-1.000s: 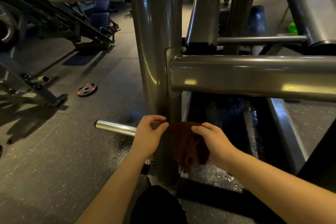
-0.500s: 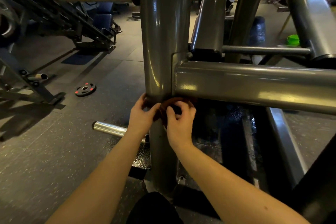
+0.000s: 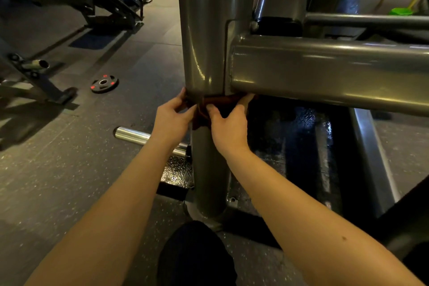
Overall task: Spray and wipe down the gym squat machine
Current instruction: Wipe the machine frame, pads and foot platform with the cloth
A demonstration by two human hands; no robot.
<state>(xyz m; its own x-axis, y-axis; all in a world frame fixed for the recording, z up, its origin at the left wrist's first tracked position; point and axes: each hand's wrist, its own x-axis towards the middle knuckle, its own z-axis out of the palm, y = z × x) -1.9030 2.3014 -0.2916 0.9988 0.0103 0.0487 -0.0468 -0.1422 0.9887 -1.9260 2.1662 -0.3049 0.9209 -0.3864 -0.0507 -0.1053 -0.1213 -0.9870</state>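
A thick grey upright post (image 3: pixel 204 37) of the squat machine rises in the middle of the view, with a grey crossbeam (image 3: pixel 325 72) welded to its right side. A dark brown cloth (image 3: pixel 220 103) is wrapped around the post just below that joint. My left hand (image 3: pixel 170 118) grips the cloth's left end against the post. My right hand (image 3: pixel 228 125) grips the right part, fingers curled around the post under the beam. No spray bottle is in view.
A chrome peg (image 3: pixel 139 136) sticks out to the left low on the post. A small weight plate (image 3: pixel 104 83) lies on the rubber floor (image 3: pixel 69 181). Another machine's frame (image 3: pixel 34 72) stands at left. The wet black footplate (image 3: pixel 301 137) lies right of the post.
Both hands slid the cloth up the post from near its base to just under the crossbeam joint, and they came closer together.
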